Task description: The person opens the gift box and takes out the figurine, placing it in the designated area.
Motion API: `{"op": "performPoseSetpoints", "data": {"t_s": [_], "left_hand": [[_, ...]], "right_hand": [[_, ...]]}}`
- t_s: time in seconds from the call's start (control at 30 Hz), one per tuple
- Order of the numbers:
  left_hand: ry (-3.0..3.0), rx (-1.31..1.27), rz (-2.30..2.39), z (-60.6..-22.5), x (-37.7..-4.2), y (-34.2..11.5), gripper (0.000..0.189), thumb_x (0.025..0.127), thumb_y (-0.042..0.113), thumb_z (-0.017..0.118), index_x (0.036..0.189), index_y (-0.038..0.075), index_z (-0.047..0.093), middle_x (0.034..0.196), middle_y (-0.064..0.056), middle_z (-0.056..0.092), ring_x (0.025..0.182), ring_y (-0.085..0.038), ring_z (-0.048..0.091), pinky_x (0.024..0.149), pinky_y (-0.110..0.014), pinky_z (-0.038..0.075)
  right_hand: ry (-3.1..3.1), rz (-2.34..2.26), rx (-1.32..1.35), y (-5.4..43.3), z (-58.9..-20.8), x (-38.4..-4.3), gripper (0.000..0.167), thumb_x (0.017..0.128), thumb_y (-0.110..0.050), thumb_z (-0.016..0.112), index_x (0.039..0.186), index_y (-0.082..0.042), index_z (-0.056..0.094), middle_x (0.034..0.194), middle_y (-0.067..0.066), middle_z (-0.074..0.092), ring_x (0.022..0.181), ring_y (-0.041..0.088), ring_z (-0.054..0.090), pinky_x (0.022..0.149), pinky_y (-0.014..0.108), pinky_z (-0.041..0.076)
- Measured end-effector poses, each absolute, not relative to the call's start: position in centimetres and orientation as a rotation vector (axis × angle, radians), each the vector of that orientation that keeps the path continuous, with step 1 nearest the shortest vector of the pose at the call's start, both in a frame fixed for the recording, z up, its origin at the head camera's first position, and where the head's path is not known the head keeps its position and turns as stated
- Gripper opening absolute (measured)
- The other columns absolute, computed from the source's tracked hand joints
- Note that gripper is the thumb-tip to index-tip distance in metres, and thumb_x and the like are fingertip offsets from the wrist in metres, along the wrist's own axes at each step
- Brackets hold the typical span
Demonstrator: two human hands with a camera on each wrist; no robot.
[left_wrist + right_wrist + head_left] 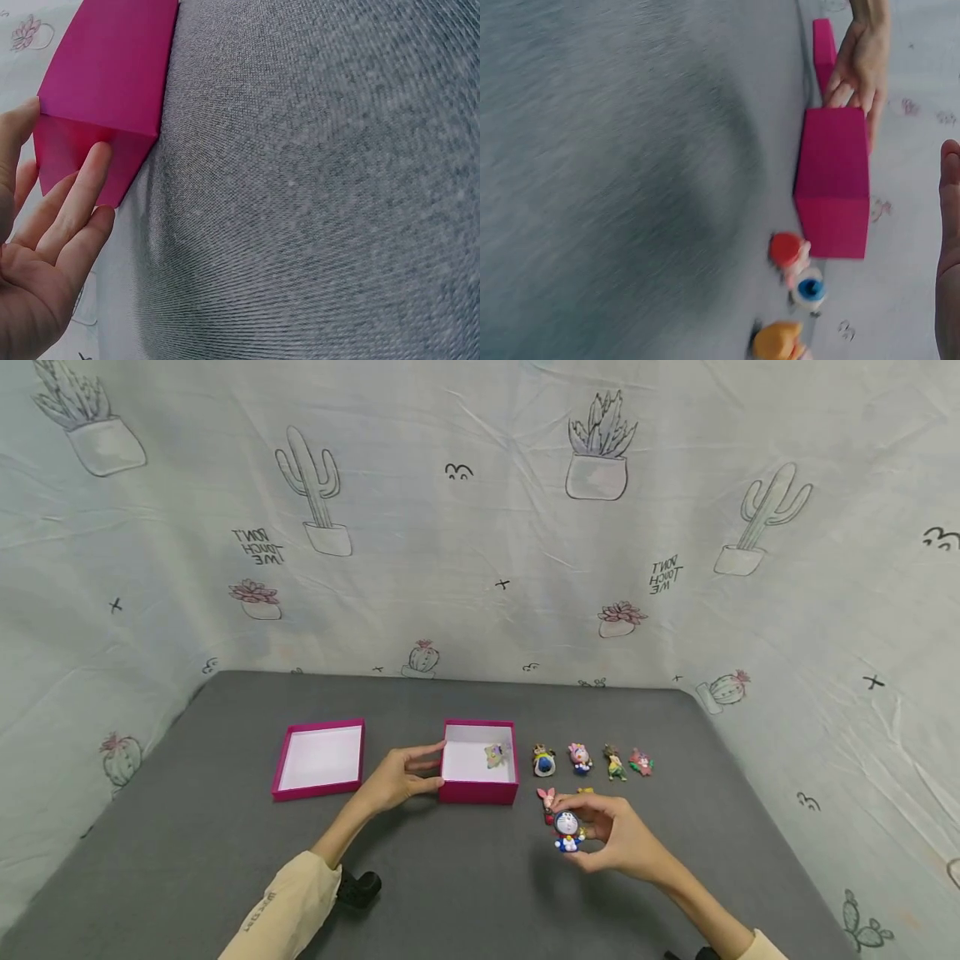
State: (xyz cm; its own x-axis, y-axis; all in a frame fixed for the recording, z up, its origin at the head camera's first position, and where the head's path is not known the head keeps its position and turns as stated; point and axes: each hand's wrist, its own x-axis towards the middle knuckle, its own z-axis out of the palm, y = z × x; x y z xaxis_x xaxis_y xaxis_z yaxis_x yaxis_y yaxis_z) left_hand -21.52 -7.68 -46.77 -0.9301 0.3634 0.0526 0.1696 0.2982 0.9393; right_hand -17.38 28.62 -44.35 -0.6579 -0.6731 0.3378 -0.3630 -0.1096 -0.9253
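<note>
My right hand (618,839) pinches a blue-and-white cat figurine (567,832) between thumb and fingers, above the table's right half. Only part of that hand shows at the edge of the right wrist view, and the figurine is out of sight there. My left hand (397,779) touches the left side of a magenta box (478,792), fingers fairly straight. In the left wrist view its fingertips (97,154) lie against the box's end wall. Inside the white-lined box rests a small pale yellowish figurine (493,756). Close behind my right hand stands a pink-eared figurine (546,797).
Left of the box lies its magenta-rimmed lid (321,760), white inside up. Right of the box, a row holds a blue-bellied figurine (543,762), a pink-and-blue one (580,758), a green-and-yellow one (615,763) and a reddish one (641,762). A yellow figurine (776,341) is mostly hidden in the head view.
</note>
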Motion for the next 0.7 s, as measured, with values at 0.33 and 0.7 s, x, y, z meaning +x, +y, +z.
{"op": "performPoseSetpoints", "data": {"t_s": [0.33, 0.7], "left_hand": [[2.405, 0.444, 1.678, -46.5, -21.7, -8.1, 0.062, 0.084, 0.002, 0.073, 0.14, -0.004, 0.045, 0.136, -0.03, 0.047, 0.119, -0.04, 0.053, 0.083, -0.037, 0.055], [2.403, 0.485, 1.676, -46.3, -21.6, -7.6, 0.061, 0.084, 0.001, 0.072, 0.139, -0.006, 0.045, 0.138, -0.03, 0.045, 0.119, -0.041, 0.053, 0.082, -0.036, 0.054]], "right_hand": [[1.939, -1.774, -0.966, 32.6, -46.8, -18.8, 0.048, 0.078, 0.011, 0.071, 0.122, 0.013, 0.052, 0.121, 0.039, 0.049, 0.113, 0.019, 0.059, 0.081, 0.028, 0.054], [2.097, -1.617, -0.734, 37.6, -48.4, -21.1, 0.053, 0.079, 0.001, 0.075, 0.125, 0.013, 0.051, 0.128, 0.035, 0.049, 0.106, 0.007, 0.06, 0.081, 0.025, 0.054]]}}
